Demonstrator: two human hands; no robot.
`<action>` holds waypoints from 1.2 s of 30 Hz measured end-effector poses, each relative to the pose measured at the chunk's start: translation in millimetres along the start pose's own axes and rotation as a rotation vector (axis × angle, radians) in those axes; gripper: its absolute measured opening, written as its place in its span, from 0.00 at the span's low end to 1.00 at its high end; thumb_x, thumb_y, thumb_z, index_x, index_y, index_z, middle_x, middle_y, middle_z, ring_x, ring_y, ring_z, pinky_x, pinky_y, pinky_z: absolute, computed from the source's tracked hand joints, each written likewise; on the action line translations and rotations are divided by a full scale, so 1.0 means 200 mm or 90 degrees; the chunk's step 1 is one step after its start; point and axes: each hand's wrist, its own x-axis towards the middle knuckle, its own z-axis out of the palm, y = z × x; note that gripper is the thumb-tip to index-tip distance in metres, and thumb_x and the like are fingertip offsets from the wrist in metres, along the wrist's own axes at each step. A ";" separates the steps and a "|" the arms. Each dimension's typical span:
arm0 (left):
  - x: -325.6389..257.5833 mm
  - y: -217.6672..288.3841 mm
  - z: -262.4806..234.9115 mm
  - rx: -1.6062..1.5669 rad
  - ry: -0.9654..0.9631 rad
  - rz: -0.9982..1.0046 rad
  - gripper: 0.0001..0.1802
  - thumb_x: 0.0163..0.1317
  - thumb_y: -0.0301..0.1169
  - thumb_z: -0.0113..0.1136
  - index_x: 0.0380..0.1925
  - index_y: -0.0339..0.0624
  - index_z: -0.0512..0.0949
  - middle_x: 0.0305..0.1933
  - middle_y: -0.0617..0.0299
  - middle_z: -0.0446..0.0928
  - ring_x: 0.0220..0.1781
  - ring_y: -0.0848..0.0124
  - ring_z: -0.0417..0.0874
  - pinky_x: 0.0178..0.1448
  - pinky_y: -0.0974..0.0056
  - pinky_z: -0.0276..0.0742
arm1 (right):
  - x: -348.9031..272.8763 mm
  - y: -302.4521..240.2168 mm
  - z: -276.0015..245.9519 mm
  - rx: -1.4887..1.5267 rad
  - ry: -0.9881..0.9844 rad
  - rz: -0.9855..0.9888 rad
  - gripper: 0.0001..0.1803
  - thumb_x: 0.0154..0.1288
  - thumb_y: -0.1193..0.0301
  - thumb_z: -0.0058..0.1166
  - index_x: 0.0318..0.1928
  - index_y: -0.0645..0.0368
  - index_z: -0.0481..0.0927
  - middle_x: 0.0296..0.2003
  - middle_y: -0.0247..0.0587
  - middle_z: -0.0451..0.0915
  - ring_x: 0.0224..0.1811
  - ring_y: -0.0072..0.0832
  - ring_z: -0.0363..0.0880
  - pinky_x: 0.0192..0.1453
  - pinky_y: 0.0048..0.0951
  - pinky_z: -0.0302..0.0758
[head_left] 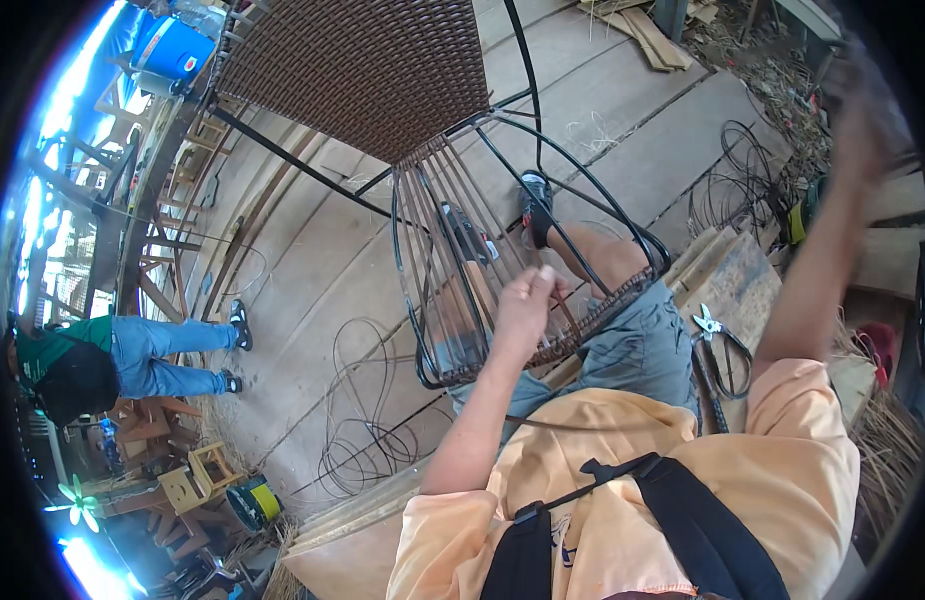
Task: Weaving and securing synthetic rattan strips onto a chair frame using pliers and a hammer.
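Observation:
A chair with a black metal frame (pixel 522 160) stands over my lap. Tight dark brown weave covers its far panel (pixel 362 75), and long brown strands (pixel 452 230) run from there toward me. Along the near edge is a narrow woven band (pixel 622 298). My left hand (pixel 527 305) is at the strands just above this band, fingers curled together in a pinch; what they grip is hidden. Out at the far right, my right hand (pixel 867 120) is raised with the arm stretched, well away from the chair. Motion smears its fingers.
Pruning shears (pixel 709 325) lie on wooden boards (pixel 737 285) by my right thigh. Loose coils of strand (pixel 367 420) lie on the floor left of the chair, more coils (pixel 737 180) to its right. Another person (pixel 152 355) stands at left, near small wooden pieces (pixel 197 480).

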 end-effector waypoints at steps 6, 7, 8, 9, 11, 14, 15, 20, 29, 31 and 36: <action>0.31 0.08 -0.25 -0.323 0.104 -0.067 0.16 0.67 0.41 0.46 0.27 0.41 0.71 0.17 0.65 0.69 0.17 0.75 0.72 0.22 0.67 0.75 | -0.85 -0.67 0.59 0.612 -0.352 0.552 0.13 0.62 0.67 0.52 0.39 0.66 0.78 0.26 0.38 0.79 0.21 0.19 0.76 0.23 0.19 0.70; 0.37 0.06 -0.32 -0.348 0.132 -0.044 0.15 0.66 0.41 0.48 0.26 0.42 0.71 0.15 0.67 0.66 0.15 0.76 0.69 0.19 0.68 0.72 | -0.94 -0.76 0.62 0.637 -0.386 0.611 0.14 0.62 0.67 0.52 0.43 0.66 0.78 0.27 0.38 0.79 0.22 0.19 0.77 0.23 0.18 0.70; 0.42 0.07 -0.37 -0.371 0.136 -0.024 0.15 0.66 0.41 0.48 0.26 0.43 0.71 0.14 0.68 0.65 0.15 0.76 0.68 0.18 0.69 0.70 | -1.02 -0.82 0.65 0.670 -0.403 0.630 0.14 0.62 0.67 0.52 0.42 0.66 0.78 0.27 0.37 0.79 0.22 0.19 0.77 0.23 0.18 0.70; 0.45 0.09 -0.42 -0.354 0.162 -0.033 0.14 0.65 0.40 0.49 0.25 0.43 0.70 0.14 0.68 0.65 0.15 0.76 0.68 0.18 0.69 0.68 | -1.07 -0.87 0.67 0.705 -0.422 0.648 0.14 0.62 0.67 0.52 0.42 0.65 0.79 0.27 0.36 0.79 0.22 0.18 0.77 0.23 0.18 0.69; 0.51 0.13 -0.44 -0.355 0.144 -0.009 0.14 0.65 0.40 0.49 0.25 0.43 0.70 0.14 0.68 0.65 0.14 0.76 0.66 0.17 0.70 0.67 | -1.13 -0.98 0.70 0.728 -0.434 0.633 0.13 0.61 0.66 0.52 0.41 0.62 0.81 0.25 0.35 0.78 0.22 0.18 0.76 0.23 0.19 0.68; 0.60 0.15 -0.46 -0.304 0.175 -0.042 0.14 0.65 0.40 0.50 0.26 0.42 0.70 0.14 0.68 0.63 0.12 0.76 0.64 0.14 0.71 0.61 | -1.16 -1.10 0.70 0.705 -0.506 0.597 0.13 0.63 0.67 0.51 0.44 0.61 0.80 0.28 0.32 0.78 0.23 0.16 0.75 0.24 0.16 0.69; 0.62 0.14 -0.47 -0.302 0.172 -0.044 0.14 0.65 0.40 0.50 0.26 0.42 0.70 0.14 0.68 0.63 0.12 0.76 0.64 0.14 0.71 0.61 | -1.19 -1.14 0.72 0.711 -0.484 0.611 0.14 0.63 0.66 0.52 0.45 0.61 0.80 0.27 0.31 0.78 0.23 0.15 0.75 0.24 0.17 0.69; 0.75 0.09 -0.54 -0.352 0.174 -0.038 0.15 0.66 0.39 0.50 0.24 0.42 0.69 0.14 0.68 0.63 0.12 0.78 0.62 0.14 0.73 0.60 | -1.28 -1.29 0.80 0.691 -0.511 0.574 0.15 0.63 0.65 0.53 0.46 0.61 0.80 0.20 0.32 0.76 0.21 0.17 0.75 0.22 0.20 0.69; 0.97 0.11 -0.60 -0.405 0.197 -0.134 0.13 0.64 0.37 0.50 0.24 0.45 0.69 0.16 0.68 0.65 0.16 0.75 0.65 0.20 0.69 0.64 | -1.38 -1.50 1.08 0.755 -0.607 0.671 0.18 0.64 0.62 0.48 0.42 0.66 0.77 0.25 0.39 0.77 0.20 0.23 0.76 0.23 0.24 0.72; 1.02 0.14 -0.62 -0.387 0.158 -0.154 0.13 0.65 0.37 0.49 0.22 0.46 0.69 0.17 0.68 0.66 0.17 0.73 0.66 0.22 0.69 0.64 | -1.44 -1.52 1.07 0.776 -0.645 0.695 0.18 0.65 0.61 0.47 0.42 0.65 0.75 0.29 0.40 0.77 0.25 0.22 0.77 0.25 0.22 0.71; 1.12 0.20 -0.64 -0.393 0.139 -0.217 0.14 0.66 0.38 0.47 0.21 0.48 0.69 0.16 0.69 0.66 0.17 0.73 0.64 0.22 0.69 0.63 | -1.63 -1.52 1.13 0.934 -0.772 0.833 0.16 0.65 0.69 0.45 0.50 0.65 0.71 0.34 0.38 0.76 0.32 0.26 0.76 0.32 0.28 0.73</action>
